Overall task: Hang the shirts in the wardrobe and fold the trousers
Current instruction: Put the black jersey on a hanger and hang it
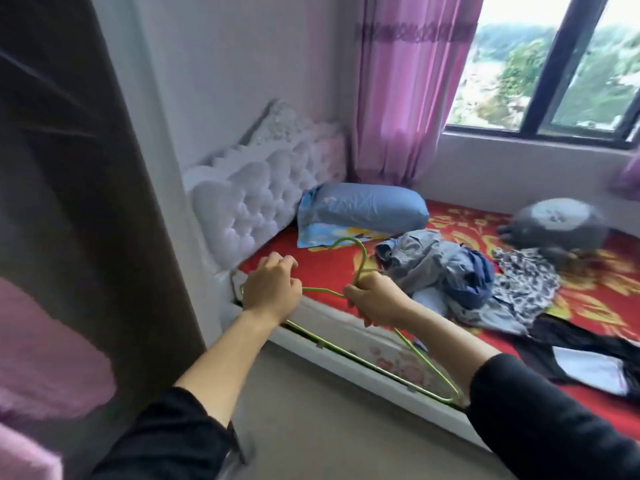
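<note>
While left hand (272, 285) and right hand (377, 299) both clench a bare green hanger (322, 291), the clothes pile (450, 271) sits unsorted on the bed (460, 233) to the right (task looks barely started).

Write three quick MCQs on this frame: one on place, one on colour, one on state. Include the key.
1. Where does the pile of clothes lie?
A. on the floor
B. on the bed
C. on the windowsill

2. What colour is the hanger?
A. white
B. green
C. black

3. Which hands have a grip on the hanger?
A. the left only
B. neither
C. both

Key:
1 B: the pile rests on the bed, beside the blue pillow.
2 B: the hanger's wire is light green.
3 C: the left hand and the right hand each curl round the hanger.
</note>
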Tool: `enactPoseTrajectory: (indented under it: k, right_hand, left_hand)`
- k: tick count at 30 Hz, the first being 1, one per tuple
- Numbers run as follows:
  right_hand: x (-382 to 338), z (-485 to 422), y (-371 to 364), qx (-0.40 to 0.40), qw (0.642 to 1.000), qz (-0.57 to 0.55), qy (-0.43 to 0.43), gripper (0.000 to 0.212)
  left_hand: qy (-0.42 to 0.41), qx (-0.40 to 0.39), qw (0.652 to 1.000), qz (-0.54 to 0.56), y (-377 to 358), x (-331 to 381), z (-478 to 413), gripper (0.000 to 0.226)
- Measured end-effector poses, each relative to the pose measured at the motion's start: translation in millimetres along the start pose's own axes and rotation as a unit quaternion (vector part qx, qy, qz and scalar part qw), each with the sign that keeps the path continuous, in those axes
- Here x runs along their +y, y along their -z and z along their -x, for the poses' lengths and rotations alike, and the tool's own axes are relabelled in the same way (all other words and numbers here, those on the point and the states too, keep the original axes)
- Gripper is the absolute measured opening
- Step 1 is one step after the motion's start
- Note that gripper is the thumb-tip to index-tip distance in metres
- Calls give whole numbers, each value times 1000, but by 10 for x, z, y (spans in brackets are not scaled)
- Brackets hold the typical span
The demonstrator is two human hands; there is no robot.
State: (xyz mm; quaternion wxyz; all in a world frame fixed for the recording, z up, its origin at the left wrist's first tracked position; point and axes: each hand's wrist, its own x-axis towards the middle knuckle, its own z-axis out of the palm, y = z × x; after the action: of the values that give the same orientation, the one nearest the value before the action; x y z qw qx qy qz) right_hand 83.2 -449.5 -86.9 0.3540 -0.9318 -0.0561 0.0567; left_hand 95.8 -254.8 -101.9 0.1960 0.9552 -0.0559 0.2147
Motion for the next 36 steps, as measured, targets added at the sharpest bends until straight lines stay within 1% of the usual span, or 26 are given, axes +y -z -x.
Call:
enactPoseTrajectory:
  k: [2,4,7,13,17,21,24,28,31,34,36]
  right_hand:
    - [537,201,263,-2,999,3,-42,35]
    - [1039,400,528,2,996,18,-85,36]
    - [1706,655,900,15,989,45,-138,36]
    - [2907,959,1458,52,967,8,-248,30]
    - [3648,918,1793,81,947,-35,-308,27]
    - [4317,772,2152,115,929,-52,-348,22]
    - [4752,691,2466,136,908,-53,-392,23]
    - [5307,740,2834,195,871,-70,-446,26]
    - [5724,847,3038,222,843,-92,-481,21]
    - [6159,959,3255,269,808,-129,-508,30]
    - [6496,1050,3408,285,796,-136,-516,30]
  left_hand:
    - [-10,-56,998,17,-439,500,91,32]
    - [-37,-108,993,25,-834,988,168,33]
    - [-81,-165,982,34,-1323,1674,196,34]
    - [-158,-253,954,36,-2172,2850,101,35]
    - [-195,-297,934,28,-2829,3417,-103,33]
    - [-214,-344,914,25,-3530,3940,-411,36]
    - [-228,-378,897,30,-4026,4366,-662,37]
    - [-255,-420,870,38,-4580,4996,-857,39]
    - [-281,-454,845,38,-4946,5457,-838,38]
    - [-303,-477,824,34,-5343,5933,-791,40]
    - [-313,-496,809,35,-5606,6261,-733,43]
